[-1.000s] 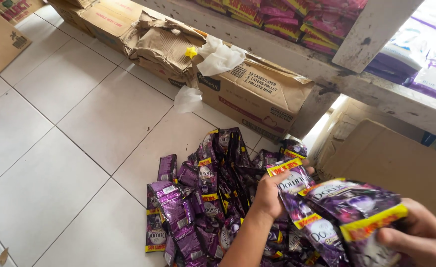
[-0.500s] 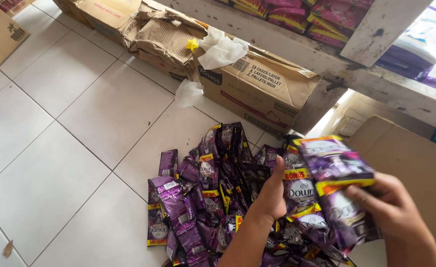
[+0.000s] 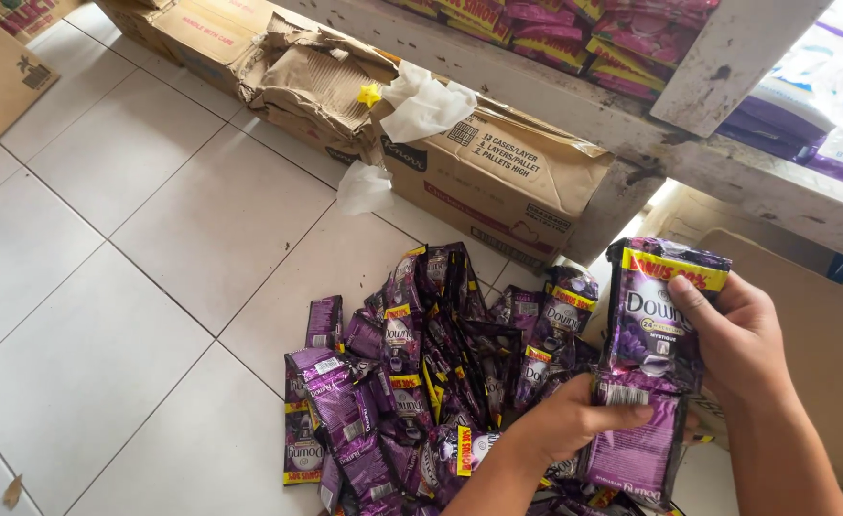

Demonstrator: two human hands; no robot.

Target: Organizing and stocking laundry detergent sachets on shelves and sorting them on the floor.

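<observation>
Above purple heap [image 3: 412, 373], glossy purple yellow-banded sachet strip [image 3: 656, 325], both hands gripping

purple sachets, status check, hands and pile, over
Right hand grips top of purple sachet strip. Left hand pinches its lower part. Sachet pile loose on tile floor beside cardboard box.
</observation>
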